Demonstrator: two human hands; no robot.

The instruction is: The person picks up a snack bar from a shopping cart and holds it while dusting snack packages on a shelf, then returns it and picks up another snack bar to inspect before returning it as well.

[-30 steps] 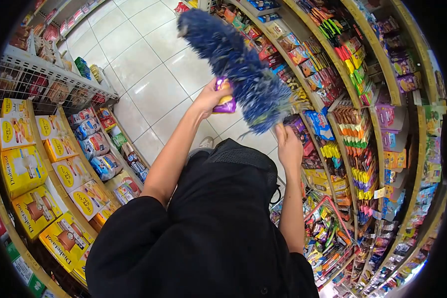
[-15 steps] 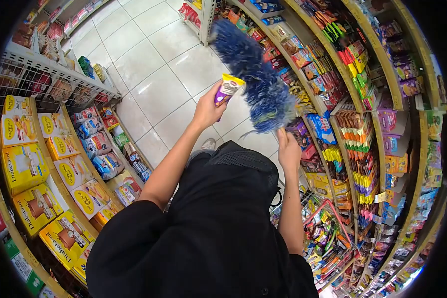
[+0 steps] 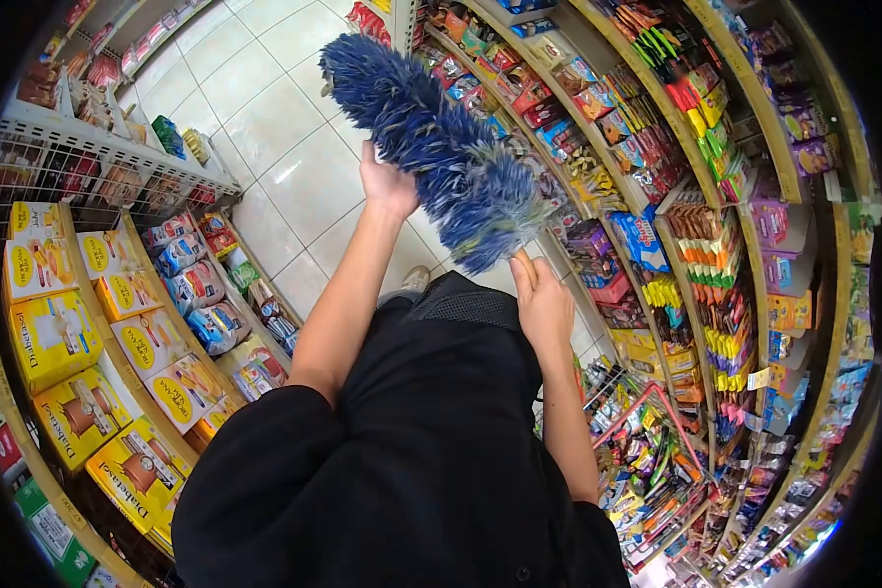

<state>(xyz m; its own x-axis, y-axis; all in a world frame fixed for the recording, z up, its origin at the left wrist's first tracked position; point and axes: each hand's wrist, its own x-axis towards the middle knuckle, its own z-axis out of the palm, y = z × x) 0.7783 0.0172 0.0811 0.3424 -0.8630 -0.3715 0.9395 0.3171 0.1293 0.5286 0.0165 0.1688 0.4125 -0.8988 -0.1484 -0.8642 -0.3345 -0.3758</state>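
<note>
A duster (image 3: 431, 147) with shaggy blue and grey fibres stretches diagonally across the middle of the view. My right hand (image 3: 545, 306) is closed round its light wooden handle (image 3: 526, 265), just below the fluffy head. My left hand (image 3: 390, 188) is raised over the floor behind the duster's left side. The fibres cover most of its fingers, so I cannot see what they hold. The yellow and purple snack packet seen in this hand half a second ago is hidden now.
Shelves of packaged snacks (image 3: 647, 245) curve along the right. Yellow boxes (image 3: 54, 338) and bagged goods (image 3: 198, 284) fill the left shelves. A red-rimmed basket (image 3: 647, 392) full of small packets stands by my right forearm. Tiled floor (image 3: 284, 147) runs between the shelves.
The duster has swung left and now covers the fingers of my left hand and the snack packet. My right hand has shifted slightly left and down with the handle.
</note>
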